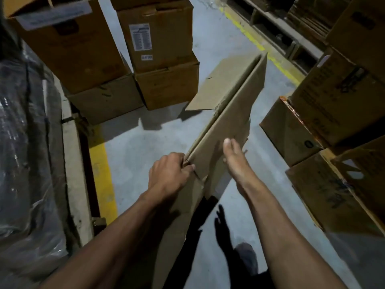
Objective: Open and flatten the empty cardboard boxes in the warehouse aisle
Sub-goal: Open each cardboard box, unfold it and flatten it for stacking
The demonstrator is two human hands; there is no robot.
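Observation:
A brown cardboard box [233,113], nearly collapsed flat, stands on edge above the aisle floor and runs from my hands toward the far right. One flap [216,86] sticks out to its left at the far end. My left hand [168,176] grips the box's near upper edge with curled fingers. My right hand [235,161] holds the right face, thumb lying straight on the panel and the other fingers hidden behind it.
Stacked cardboard boxes [158,59] stand ahead on the left, and more boxes [337,113] pile up on the right. A plastic-wrapped pallet load [27,142] fills the left side. Yellow floor lines [102,176] border the grey concrete aisle. My shoe [248,257] shows below.

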